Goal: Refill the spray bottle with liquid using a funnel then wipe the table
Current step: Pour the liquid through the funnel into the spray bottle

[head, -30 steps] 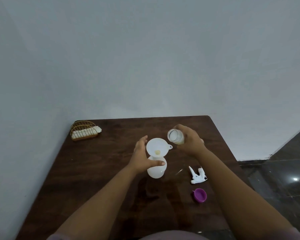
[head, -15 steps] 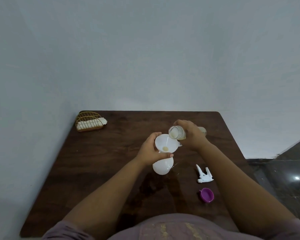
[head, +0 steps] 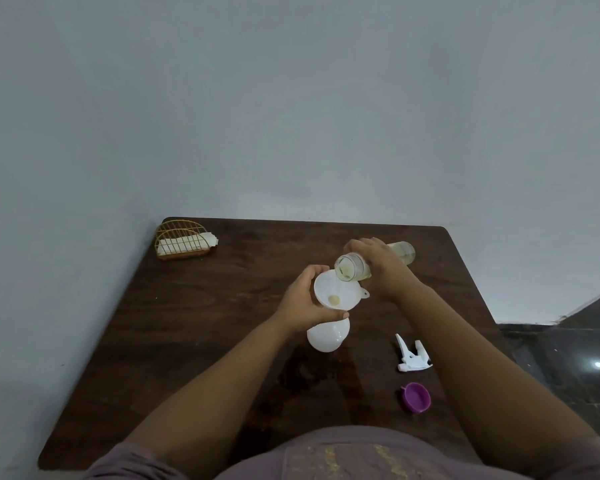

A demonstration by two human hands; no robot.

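A white spray bottle (head: 326,336) stands on the dark wooden table (head: 194,327) with a white funnel (head: 340,291) in its neck. My left hand (head: 303,301) grips the funnel's rim and the bottle neck. My right hand (head: 383,266) holds a clear bottle (head: 352,268) of yellowish liquid tipped sideways, its open mouth over the funnel. A thin stream runs into the funnel, and liquid pools at its hole. The white spray head (head: 413,353) lies on the table to the right.
A purple cap (head: 417,397) lies near the spray head. A gold wire holder (head: 181,240) with white napkins sits at the table's far left corner. A damp patch (head: 312,372) shows in front of the bottle. A grey wall stands behind; dark floor lies to the right.
My right hand has tipped the clear bottle further over the funnel, and liquid now pours in. My left hand closed around the funnel rim. The view shifted slightly.
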